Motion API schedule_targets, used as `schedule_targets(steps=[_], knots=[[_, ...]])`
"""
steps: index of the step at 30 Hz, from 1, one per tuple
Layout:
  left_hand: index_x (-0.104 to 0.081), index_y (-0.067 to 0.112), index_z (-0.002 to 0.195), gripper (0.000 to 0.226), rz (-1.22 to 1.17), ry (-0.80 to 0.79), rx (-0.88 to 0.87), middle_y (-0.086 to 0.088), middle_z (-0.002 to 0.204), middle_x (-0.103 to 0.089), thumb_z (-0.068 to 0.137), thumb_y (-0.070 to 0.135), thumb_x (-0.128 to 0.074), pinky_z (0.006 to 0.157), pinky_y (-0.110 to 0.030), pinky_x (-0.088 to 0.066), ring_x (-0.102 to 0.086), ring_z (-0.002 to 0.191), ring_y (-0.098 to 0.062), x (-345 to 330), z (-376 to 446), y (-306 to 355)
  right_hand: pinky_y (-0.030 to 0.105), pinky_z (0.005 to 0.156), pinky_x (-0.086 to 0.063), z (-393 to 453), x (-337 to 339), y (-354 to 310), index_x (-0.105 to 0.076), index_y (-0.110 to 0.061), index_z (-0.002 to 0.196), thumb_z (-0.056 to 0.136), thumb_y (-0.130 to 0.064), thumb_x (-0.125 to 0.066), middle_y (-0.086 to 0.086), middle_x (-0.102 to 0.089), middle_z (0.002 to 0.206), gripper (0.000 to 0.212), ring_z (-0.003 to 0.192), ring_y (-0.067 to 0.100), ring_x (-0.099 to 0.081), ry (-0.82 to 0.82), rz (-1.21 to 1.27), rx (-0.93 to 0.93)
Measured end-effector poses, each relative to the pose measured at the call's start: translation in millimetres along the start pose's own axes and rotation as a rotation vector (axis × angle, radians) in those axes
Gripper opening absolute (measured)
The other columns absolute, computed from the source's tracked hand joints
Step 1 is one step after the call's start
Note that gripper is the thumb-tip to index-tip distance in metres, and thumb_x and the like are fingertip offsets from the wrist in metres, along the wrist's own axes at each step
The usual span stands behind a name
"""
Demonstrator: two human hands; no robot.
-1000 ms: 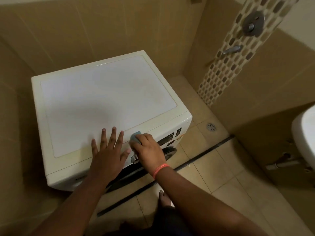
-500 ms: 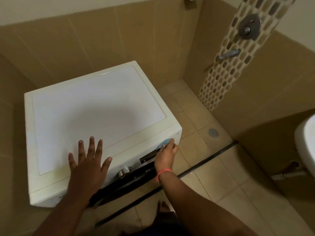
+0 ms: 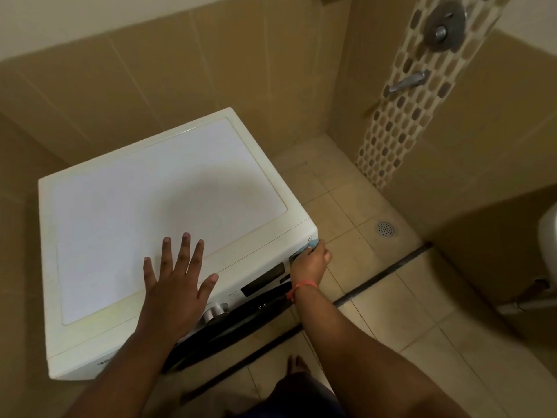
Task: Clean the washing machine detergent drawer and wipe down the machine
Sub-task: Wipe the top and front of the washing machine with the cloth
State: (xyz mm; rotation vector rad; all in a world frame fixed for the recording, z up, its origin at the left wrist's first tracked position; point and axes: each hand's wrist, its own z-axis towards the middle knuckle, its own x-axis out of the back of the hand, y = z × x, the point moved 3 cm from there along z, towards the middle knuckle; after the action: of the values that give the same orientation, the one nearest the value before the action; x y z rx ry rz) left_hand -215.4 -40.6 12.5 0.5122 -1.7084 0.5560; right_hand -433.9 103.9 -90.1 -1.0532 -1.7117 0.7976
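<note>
A white front-loading washing machine (image 3: 144, 206) stands in a tiled corner. My left hand (image 3: 177, 282) lies flat on its top near the front edge, fingers spread. My right hand (image 3: 310, 262) grips a small blue cloth (image 3: 313, 244) and presses it against the upper right corner of the front panel. A silver dial (image 3: 214, 310) and a dark display (image 3: 262, 280) show on the control panel between my hands. The dark door below is mostly hidden by my arms. No detergent drawer can be made out.
Tan tiled walls close in behind and left of the machine. A shower valve (image 3: 443, 25) and spout (image 3: 407, 82) sit on the mosaic strip at right. A floor drain (image 3: 385, 228) and a dark floor channel (image 3: 391, 270) lie right of the machine. A white fixture (image 3: 548, 233) edges in.
My right hand slid the cloth along the front panel from near the dial to the right corner. My left hand stayed flat on the top. The camera tilted.
</note>
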Motion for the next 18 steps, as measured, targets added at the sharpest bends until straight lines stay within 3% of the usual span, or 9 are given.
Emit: schedule_targets(steps=[4,6,9,12,14,18], knots=[[-0.016,0.022,0.157,0.078,0.010,-0.005,-0.036,-0.008,0.165,-0.008,0.095,0.068,-0.009,0.112,-0.068,-0.019,-0.006,0.150,-0.037,4.6,14.4,14.9,0.028,0.106,-0.041,-9.3,-0.8,-7.8,-0.035,-0.015,0.147,0.103,-0.012,-0.041,-0.001,-0.034,0.139,0.045,0.120,0.014,-0.047,0.000,0.022,0.203],[-0.015,0.022,0.157,0.079,0.018,-0.012,-0.070,-0.008,0.165,-0.008,0.094,0.069,-0.009,0.112,-0.068,-0.020,-0.007,0.150,-0.037,6.2,21.3,26.1,0.028,0.107,-0.040,-10.7,-2.0,-5.6,-0.032,-0.015,0.149,0.103,-0.012,-0.041,0.001,-0.033,0.142,0.047,0.123,0.014,-0.044,0.007,-0.007,0.226],[-0.012,0.024,0.157,0.079,0.034,-0.010,-0.122,-0.007,0.165,-0.006,0.093,0.070,-0.006,0.113,-0.068,-0.018,-0.006,0.151,-0.037,10.7,32.2,48.9,0.022,0.100,-0.038,-2.9,0.9,0.9,-0.034,-0.014,0.146,0.104,-0.012,-0.037,0.004,-0.033,0.143,0.043,0.118,0.014,-0.045,-0.046,-0.013,0.092],[-0.012,0.024,0.158,0.078,0.029,0.009,-0.155,-0.007,0.165,-0.005,0.094,0.069,-0.010,0.113,-0.067,-0.016,-0.005,0.151,-0.037,16.1,42.1,68.6,0.025,0.093,-0.041,0.5,2.4,1.0,-0.039,-0.009,0.139,0.101,-0.011,-0.037,0.012,-0.036,0.142,0.038,0.118,0.027,-0.048,-0.097,-0.078,-0.003],[-0.010,0.024,0.158,0.077,0.031,0.026,-0.166,-0.006,0.165,-0.003,0.094,0.068,-0.012,0.113,-0.067,-0.016,-0.003,0.151,-0.036,19.1,47.8,77.9,0.020,0.100,-0.042,-5.0,5.3,-5.5,-0.032,-0.011,0.147,0.104,-0.014,-0.038,0.008,-0.034,0.144,0.044,0.120,0.019,-0.046,-0.082,-0.032,0.083],[-0.008,0.025,0.158,0.079,0.045,0.026,-0.170,-0.007,0.165,-0.003,0.093,0.070,-0.007,0.113,-0.067,-0.016,-0.003,0.151,-0.036,20.2,56.2,86.6,0.029,0.116,-0.031,-12.8,1.7,1.0,-0.022,-0.011,0.153,0.104,-0.014,-0.038,0.005,-0.024,0.150,0.052,0.130,0.014,-0.038,-0.114,-0.015,0.165]])
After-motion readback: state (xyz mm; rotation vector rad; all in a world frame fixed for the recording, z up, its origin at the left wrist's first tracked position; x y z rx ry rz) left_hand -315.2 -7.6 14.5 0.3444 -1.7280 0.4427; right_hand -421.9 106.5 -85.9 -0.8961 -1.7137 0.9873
